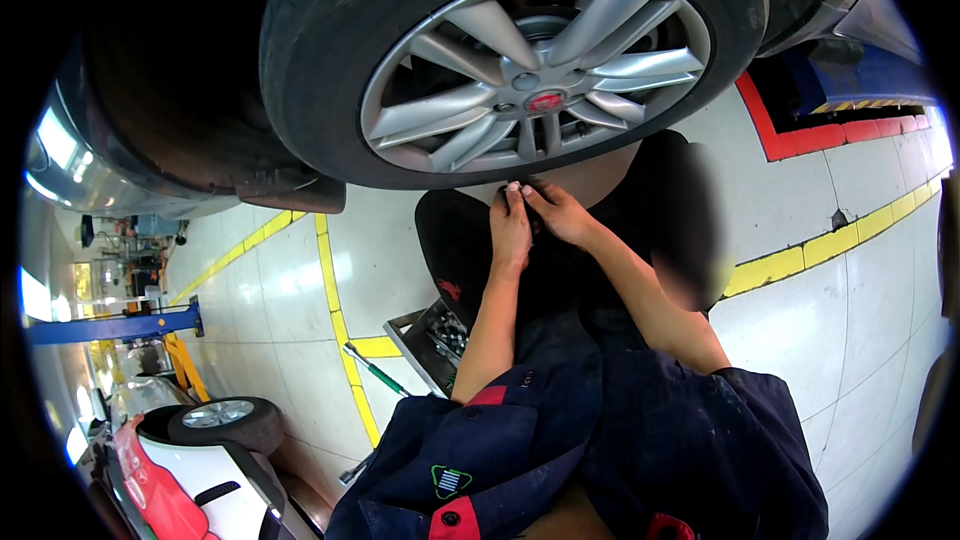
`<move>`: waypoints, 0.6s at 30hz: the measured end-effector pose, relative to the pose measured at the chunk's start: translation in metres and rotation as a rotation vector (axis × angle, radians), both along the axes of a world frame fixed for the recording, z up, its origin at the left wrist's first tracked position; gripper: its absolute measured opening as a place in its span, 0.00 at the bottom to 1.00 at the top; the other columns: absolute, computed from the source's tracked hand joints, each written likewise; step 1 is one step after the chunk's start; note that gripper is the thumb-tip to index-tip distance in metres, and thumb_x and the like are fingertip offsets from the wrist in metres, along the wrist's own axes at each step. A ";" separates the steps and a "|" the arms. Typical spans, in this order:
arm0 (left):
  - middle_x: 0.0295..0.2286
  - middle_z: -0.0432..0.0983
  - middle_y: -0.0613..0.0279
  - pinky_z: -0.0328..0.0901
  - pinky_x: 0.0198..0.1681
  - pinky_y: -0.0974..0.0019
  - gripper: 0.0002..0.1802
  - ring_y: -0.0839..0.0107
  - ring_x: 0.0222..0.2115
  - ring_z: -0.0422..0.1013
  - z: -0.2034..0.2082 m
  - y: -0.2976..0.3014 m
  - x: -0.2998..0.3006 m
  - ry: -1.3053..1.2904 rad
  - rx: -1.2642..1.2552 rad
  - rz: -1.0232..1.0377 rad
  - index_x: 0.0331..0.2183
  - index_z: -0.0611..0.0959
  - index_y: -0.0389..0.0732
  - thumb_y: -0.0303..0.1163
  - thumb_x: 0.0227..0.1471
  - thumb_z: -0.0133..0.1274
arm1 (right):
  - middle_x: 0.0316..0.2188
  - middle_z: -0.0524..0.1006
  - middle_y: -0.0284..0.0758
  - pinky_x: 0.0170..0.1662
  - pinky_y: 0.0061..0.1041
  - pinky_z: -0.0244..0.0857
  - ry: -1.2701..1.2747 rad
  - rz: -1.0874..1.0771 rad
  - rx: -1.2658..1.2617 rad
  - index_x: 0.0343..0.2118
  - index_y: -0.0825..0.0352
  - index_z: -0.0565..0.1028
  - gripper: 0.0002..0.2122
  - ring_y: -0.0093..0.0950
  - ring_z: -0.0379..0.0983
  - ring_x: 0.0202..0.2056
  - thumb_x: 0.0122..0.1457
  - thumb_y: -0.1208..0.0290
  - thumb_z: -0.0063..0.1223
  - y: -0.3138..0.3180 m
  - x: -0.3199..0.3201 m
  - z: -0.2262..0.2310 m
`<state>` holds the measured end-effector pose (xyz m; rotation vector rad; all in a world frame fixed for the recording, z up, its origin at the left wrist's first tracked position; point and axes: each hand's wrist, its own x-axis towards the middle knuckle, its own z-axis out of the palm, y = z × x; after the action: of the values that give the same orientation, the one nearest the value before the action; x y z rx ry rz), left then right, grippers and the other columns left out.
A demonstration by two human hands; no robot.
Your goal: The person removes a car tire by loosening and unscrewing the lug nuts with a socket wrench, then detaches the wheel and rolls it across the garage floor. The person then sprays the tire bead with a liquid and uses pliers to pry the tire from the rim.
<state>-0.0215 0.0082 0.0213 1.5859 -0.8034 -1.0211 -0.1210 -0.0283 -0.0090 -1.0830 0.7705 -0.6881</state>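
A car wheel (520, 80) with silver spokes and a red centre cap fills the top of the view, its black tyre (320, 110) still around it. Just below the tyre's lower edge, my left hand (511, 225) and my right hand (562, 214) meet in front of my dark-clothed knees. Both have their thumbs and fingers pinched together at the tips. Whatever small thing they hold between them is too small and too covered to name. Neither hand touches the spokes.
By my left leg lies an open metal tool tray (408, 340) with several metal pieces. A green-handled tool (378, 372) rests beside it. Yellow floor lines (330, 280) run past. A blue lift arm (110, 328) and another car's wheel (225, 418) stand left; a red-edged floor recess (800, 142) lies right.
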 end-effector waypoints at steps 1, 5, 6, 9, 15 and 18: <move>0.28 0.73 0.62 0.62 0.31 0.70 0.21 0.76 0.27 0.66 -0.002 0.000 0.001 -0.026 -0.023 0.011 0.37 0.75 0.33 0.43 0.60 0.39 | 0.27 0.72 0.32 0.32 0.20 0.63 -0.006 -0.024 -0.033 0.48 0.70 0.68 0.20 0.19 0.67 0.28 0.63 0.58 0.40 0.002 0.003 0.000; 0.35 0.72 0.63 0.61 0.42 0.72 0.20 0.75 0.36 0.67 -0.001 -0.001 0.006 0.157 -0.066 0.006 0.40 0.75 0.34 0.42 0.58 0.44 | 0.36 0.74 0.36 0.41 0.23 0.63 0.061 -0.099 -0.233 0.50 0.70 0.66 0.21 0.23 0.69 0.36 0.62 0.57 0.41 0.002 0.005 -0.013; 0.35 0.72 0.63 0.60 0.42 0.72 0.20 0.75 0.37 0.67 -0.004 -0.001 0.008 0.213 -0.080 -0.005 0.40 0.75 0.33 0.42 0.57 0.46 | 0.37 0.74 0.37 0.42 0.23 0.63 0.053 -0.114 -0.184 0.50 0.70 0.66 0.21 0.24 0.69 0.37 0.62 0.57 0.41 0.001 0.005 -0.014; 0.36 0.72 0.64 0.60 0.44 0.72 0.21 0.75 0.38 0.67 -0.005 0.000 0.009 0.332 -0.086 -0.009 0.41 0.74 0.34 0.43 0.55 0.50 | 0.39 0.75 0.40 0.45 0.25 0.63 0.084 -0.084 -0.051 0.48 0.70 0.68 0.21 0.28 0.70 0.40 0.61 0.56 0.43 -0.001 0.001 -0.009; 0.42 0.70 0.61 0.59 0.47 0.70 0.26 0.74 0.42 0.65 -0.003 0.000 0.011 0.355 -0.096 0.124 0.46 0.71 0.35 0.47 0.55 0.48 | 0.36 0.77 0.43 0.46 0.29 0.63 0.189 0.050 -0.302 0.44 0.70 0.72 0.18 0.35 0.72 0.40 0.57 0.61 0.49 0.005 -0.002 0.006; 0.45 0.69 0.59 0.58 0.50 0.69 0.30 0.72 0.46 0.63 -0.004 0.002 0.017 0.333 -0.111 0.121 0.50 0.67 0.36 0.49 0.54 0.47 | 0.40 0.75 0.44 0.48 0.30 0.62 0.287 0.143 -0.291 0.44 0.68 0.72 0.17 0.39 0.71 0.42 0.55 0.63 0.52 0.006 -0.001 0.011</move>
<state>-0.0045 0.0101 0.0173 1.3085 -0.5208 -1.0959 -0.1217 -0.0219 0.0024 -1.5103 0.8438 -0.5386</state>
